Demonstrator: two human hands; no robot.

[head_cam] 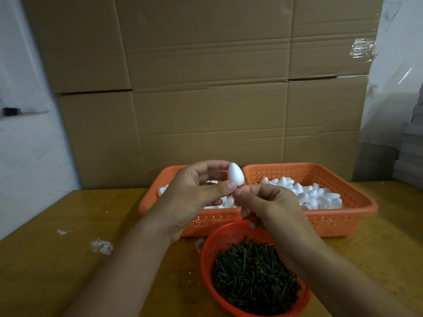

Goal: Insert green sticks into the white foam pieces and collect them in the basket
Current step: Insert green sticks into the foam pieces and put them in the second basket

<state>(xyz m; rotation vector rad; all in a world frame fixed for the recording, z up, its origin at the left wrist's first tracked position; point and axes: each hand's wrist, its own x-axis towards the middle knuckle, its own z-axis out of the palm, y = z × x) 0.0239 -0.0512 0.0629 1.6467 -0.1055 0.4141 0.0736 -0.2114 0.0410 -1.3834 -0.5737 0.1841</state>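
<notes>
head view, left hand point(192, 193) pinching foam piece point(235, 174), right hand point(267, 202) pinched just beneath it

The place looked like a small packing or assembly workshop, perhaps a storeroom corner. Large flattened cardboard cartons point(206, 88) stood stacked as a wall behind a worn yellow wooden worktop point(57, 259) flecked with white foam crumbs point(101, 246). Bulk parts sat in orange perforated plastic baskets point(338, 216): heaps of white foam pieces point(315, 194) and a round basket point(207, 252) of cut green sticks point(254, 277). Clear plastic sheeting point(393, 76) hung at the right over stacked grey boards point(409, 161).
</notes>
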